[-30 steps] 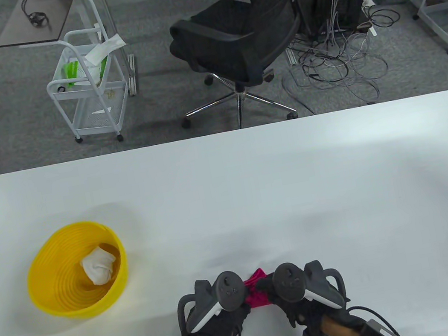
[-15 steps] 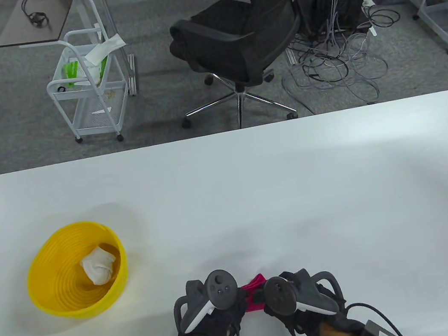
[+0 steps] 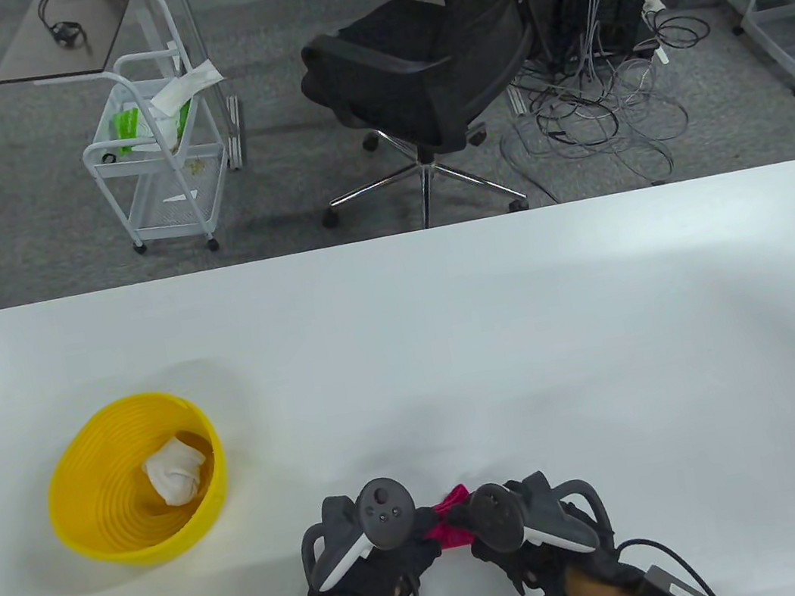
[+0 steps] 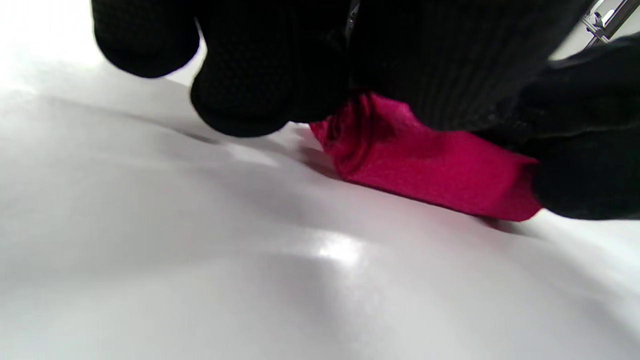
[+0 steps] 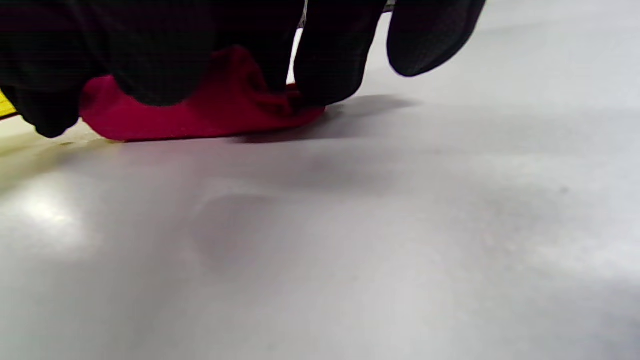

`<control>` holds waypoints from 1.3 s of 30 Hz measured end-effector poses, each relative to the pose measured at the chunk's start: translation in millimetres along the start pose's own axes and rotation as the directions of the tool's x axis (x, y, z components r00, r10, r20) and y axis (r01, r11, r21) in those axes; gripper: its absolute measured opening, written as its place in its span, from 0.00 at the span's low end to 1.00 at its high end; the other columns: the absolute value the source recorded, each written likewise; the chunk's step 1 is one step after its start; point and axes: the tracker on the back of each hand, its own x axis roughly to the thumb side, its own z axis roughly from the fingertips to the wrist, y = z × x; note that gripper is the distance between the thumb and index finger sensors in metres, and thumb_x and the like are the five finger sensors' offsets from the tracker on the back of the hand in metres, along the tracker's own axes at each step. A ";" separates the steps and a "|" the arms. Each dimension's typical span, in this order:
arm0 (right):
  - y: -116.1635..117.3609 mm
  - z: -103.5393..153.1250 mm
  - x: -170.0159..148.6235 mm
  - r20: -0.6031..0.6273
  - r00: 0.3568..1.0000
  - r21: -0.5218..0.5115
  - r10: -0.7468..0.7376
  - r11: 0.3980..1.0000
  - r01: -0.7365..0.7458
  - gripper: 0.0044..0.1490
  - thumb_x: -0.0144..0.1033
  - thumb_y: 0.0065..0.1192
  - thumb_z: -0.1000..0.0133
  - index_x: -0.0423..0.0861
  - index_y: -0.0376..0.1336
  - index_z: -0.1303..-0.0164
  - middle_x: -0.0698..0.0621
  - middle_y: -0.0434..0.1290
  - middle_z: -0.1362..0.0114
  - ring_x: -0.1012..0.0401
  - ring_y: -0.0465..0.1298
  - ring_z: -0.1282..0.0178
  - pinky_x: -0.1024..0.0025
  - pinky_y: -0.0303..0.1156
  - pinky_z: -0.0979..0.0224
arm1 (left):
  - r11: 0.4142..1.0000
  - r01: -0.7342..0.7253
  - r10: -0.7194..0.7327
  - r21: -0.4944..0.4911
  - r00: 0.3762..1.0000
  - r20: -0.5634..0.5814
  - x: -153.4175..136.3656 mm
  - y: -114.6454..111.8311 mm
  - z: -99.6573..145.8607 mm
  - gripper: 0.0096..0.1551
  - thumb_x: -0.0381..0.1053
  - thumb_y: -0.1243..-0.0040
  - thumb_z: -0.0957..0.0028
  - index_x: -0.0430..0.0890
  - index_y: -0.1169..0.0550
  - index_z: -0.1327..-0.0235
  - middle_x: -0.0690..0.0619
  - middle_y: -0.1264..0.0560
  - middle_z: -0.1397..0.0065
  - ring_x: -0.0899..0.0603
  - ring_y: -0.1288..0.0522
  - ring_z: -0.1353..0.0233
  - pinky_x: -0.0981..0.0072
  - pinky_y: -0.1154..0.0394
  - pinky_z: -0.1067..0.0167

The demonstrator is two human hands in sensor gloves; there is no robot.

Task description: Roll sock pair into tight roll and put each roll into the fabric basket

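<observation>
While one white roll (image 3: pixel 173 472) already sits inside the yellow basket (image 3: pixel 80 523), the step in hand looks to be the rolling of the pink sock pair (image 3: pixel 449 523) near the table's (image 3: pixel 527 336) front edge. Both hands bear on it from above: the left hand (image 3: pixel 380 547) with fingers (image 4: pixel 260 85) curled over its left end, the right hand (image 3: pixel 519 530) with fingers (image 5: pixel 330 60) bent down onto its right end. Whether either thumb is tucked under the cloth I cannot tell. Next, I judge, the roll wants tightening and a firm grip before it is carried left to the basket, well apart from it
</observation>
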 end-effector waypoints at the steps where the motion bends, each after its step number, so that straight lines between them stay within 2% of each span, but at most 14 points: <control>1: 0.0 -0.2 0.0 -0.001 1.000 0.002 -0.001 1.000 0.001 0.35 0.52 0.66 0.52 0.67 0.59 0.33 0.65 0.66 0.22 0.59 0.70 0.23 0.47 0.66 0.24 | 1.000 0.002 -0.002 -0.010 1.000 0.007 -0.1 -1.3 -0.5 0.32 0.61 0.30 0.64 0.55 0.17 0.44 0.49 0.20 0.40 0.45 0.18 0.50 0.47 0.26 0.46; 6: -0.2 -0.4 0.3 -0.009 1.000 0.002 0.004 1.000 -0.004 0.35 0.52 0.66 0.52 0.67 0.59 0.33 0.65 0.66 0.22 0.60 0.71 0.24 0.47 0.66 0.23 | 0.999 0.010 -0.009 -0.037 1.000 0.011 -2.1 -4.0 -1.8 0.35 0.62 0.29 0.65 0.56 0.19 0.42 0.49 0.21 0.39 0.45 0.18 0.49 0.47 0.26 0.45; 18: -0.2 -1.2 -0.2 -0.018 1.000 0.007 -0.004 1.000 0.004 0.35 0.50 0.66 0.52 0.68 0.59 0.33 0.66 0.66 0.22 0.60 0.70 0.24 0.47 0.65 0.23 | 0.998 0.066 -0.066 0.000 0.998 0.002 2.9 -6.0 -1.8 0.32 0.59 0.28 0.65 0.55 0.19 0.43 0.49 0.20 0.41 0.45 0.17 0.51 0.48 0.25 0.46; 21: -0.1 -0.5 1.1 -0.022 1.000 -0.042 0.016 0.999 -0.017 0.34 0.49 0.67 0.52 0.68 0.60 0.34 0.67 0.68 0.24 0.61 0.72 0.25 0.48 0.66 0.24 | 0.997 0.074 -0.074 0.017 0.997 0.000 4.7 -6.6 -2.8 0.29 0.57 0.30 0.63 0.55 0.18 0.45 0.49 0.19 0.43 0.46 0.17 0.52 0.48 0.25 0.47; 24: -0.3 0.6 2.6 -0.017 0.999 -0.096 0.032 0.995 -0.033 0.32 0.49 0.66 0.52 0.69 0.62 0.36 0.67 0.70 0.26 0.62 0.74 0.27 0.49 0.68 0.24 | 0.998 0.056 -0.056 0.034 0.998 -0.002 5.1 -5.6 -4.0 0.24 0.53 0.37 0.58 0.54 0.16 0.48 0.49 0.18 0.45 0.46 0.17 0.53 0.48 0.25 0.48; 29: -3.3 0.9 3.4 -0.018 1.000 -0.104 0.006 0.995 -0.008 0.29 0.46 0.64 0.51 0.67 0.64 0.37 0.65 0.74 0.29 0.63 0.76 0.30 0.50 0.68 0.25 | 0.999 0.043 -0.043 0.011 0.999 -0.010 3.1 -7.5 -5.9 0.23 0.54 0.39 0.57 0.54 0.17 0.49 0.50 0.18 0.47 0.46 0.17 0.54 0.49 0.24 0.49; 32: -3.5 0.2 2.2 -0.026 1.000 -0.093 -0.018 0.996 0.016 0.28 0.45 0.63 0.50 0.67 0.65 0.37 0.64 0.74 0.29 0.63 0.77 0.31 0.50 0.68 0.25 | 0.999 0.041 -0.041 0.030 0.999 -0.007 3.2 -6.2 -3.3 0.24 0.56 0.40 0.57 0.54 0.16 0.49 0.49 0.18 0.44 0.45 0.17 0.53 0.48 0.25 0.48; 35: -3.1 -1.3 -1.1 -0.041 0.997 -0.084 -0.060 0.995 0.056 0.28 0.45 0.62 0.50 0.66 0.65 0.37 0.63 0.75 0.30 0.63 0.77 0.32 0.50 0.68 0.25 | 0.998 0.040 -0.041 0.039 0.999 0.025 6.3 -4.3 0.1 0.33 0.64 0.35 0.63 0.55 0.19 0.42 0.49 0.21 0.38 0.45 0.18 0.50 0.48 0.26 0.46; 37: -2.4 -1.8 -3.2 -0.050 0.995 -0.083 -0.084 0.993 0.079 0.28 0.45 0.62 0.50 0.66 0.65 0.37 0.63 0.74 0.30 0.63 0.77 0.33 0.49 0.69 0.26 | 0.998 0.066 -0.067 0.014 0.997 0.029 9.3 -5.2 0.3 0.35 0.63 0.31 0.65 0.55 0.19 0.42 0.49 0.22 0.37 0.45 0.19 0.48 0.47 0.26 0.45; 39: -1.7 -1.4 -2.9 -0.055 0.995 -0.091 -0.086 0.993 0.081 0.28 0.46 0.62 0.50 0.66 0.66 0.38 0.63 0.75 0.30 0.63 0.77 0.33 0.49 0.69 0.26 | 0.994 0.105 -0.106 0.019 0.994 0.024 10.7 -7.3 -0.8 0.32 0.59 0.29 0.65 0.54 0.18 0.44 0.50 0.21 0.38 0.46 0.18 0.48 0.48 0.26 0.45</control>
